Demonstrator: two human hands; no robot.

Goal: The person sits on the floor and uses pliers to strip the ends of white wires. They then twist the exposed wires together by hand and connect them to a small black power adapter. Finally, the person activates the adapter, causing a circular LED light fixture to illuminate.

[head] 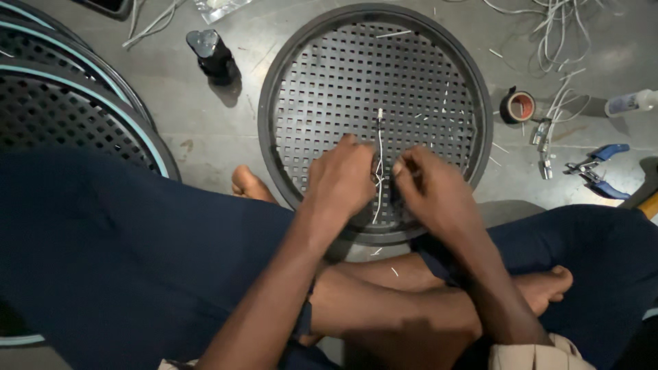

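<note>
A round black perforated grille [322, 82] lies flat on the grey floor in front of my crossed legs. A thin white wire [380, 154] with a small connector at its far end runs over the grille's near half. My left hand [340, 181] and my right hand [430, 192] meet over the grille's near edge, and both pinch the wire between thumb and fingers. The part of the wire between my fingertips is mostly hidden.
More black grilles with teal rims [82, 116] are stacked at the left. A small black bottle-like object [214, 55] stands behind the grille. To the right lie a tape roll [517, 106], loose white wires [558, 34], blue-handled pliers [598, 171] and a white bottle [630, 103].
</note>
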